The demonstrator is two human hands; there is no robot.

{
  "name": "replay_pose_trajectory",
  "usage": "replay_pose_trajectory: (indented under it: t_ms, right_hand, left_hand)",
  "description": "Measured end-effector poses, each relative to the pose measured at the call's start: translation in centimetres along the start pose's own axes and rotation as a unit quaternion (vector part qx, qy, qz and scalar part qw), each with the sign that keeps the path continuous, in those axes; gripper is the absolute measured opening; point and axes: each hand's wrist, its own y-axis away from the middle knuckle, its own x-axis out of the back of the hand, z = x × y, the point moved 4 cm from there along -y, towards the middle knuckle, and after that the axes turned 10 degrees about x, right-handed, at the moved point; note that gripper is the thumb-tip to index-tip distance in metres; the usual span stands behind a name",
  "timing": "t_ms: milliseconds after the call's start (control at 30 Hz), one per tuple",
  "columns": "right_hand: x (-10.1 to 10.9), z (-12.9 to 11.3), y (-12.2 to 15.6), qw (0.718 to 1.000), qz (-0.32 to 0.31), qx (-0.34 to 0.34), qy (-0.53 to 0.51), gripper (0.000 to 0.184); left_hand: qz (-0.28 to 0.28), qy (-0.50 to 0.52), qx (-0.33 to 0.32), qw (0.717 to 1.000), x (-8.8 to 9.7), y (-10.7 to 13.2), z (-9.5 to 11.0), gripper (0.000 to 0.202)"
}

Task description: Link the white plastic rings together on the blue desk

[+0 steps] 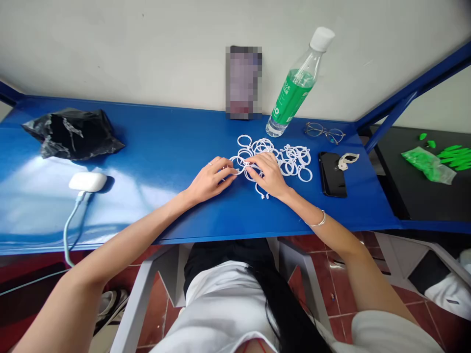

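My left hand point(214, 179) and my right hand point(268, 172) are close together over the blue table, fingers bent and pinched. Between their fingertips is a white plastic ring point(241, 171) with a small nub, like a curtain ring; the fingers cover part of it. A loose pile of similar white rings point(290, 154) lies behind my right hand and to its right. One open ring point(258, 190) with knobbed ends rests on the table just below that hand.
Behind the rings stand a water bottle point(294, 95) and a blurred-out upright phone-like object point(243, 83). Eyeglasses point(325, 132), a black phone point(332, 176) and a white strap-like item point(348, 160) lie right. Leftward are a black plastic bag point(73, 133) and a white case on a cable point(87, 182).
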Motion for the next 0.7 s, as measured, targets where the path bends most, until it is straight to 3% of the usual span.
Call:
replay_pose_trajectory:
  t_ms: [133,367,500,700]
  right_hand:
    - [-0.13,-0.13,0.11,0.999,0.021,0.009,-0.025,0.02]
    - [-0.41,-0.45,0.25,0.998,0.019,0.007,-0.061,0.021]
    - [-0.72,-0.45,0.39,0.997,0.011,-0.001,-0.07,0.022]
    - [-0.48,-0.65,0.28,0.996,0.03,0.009,-0.079,0.021]
  left_hand:
    - [0.014,0.024,0.021,0.999,0.2,0.12,-0.03,0.015]
    - [-0.018,0.063,0.06,0.996,0.18,-0.03,0.07,0.044]
    - [-0.046,0.063,0.082,0.994,-0.1,0.07,-0.24,0.046]
    - [-0.032,0.076,0.077,0.994,0.13,-0.02,-0.35,0.046]
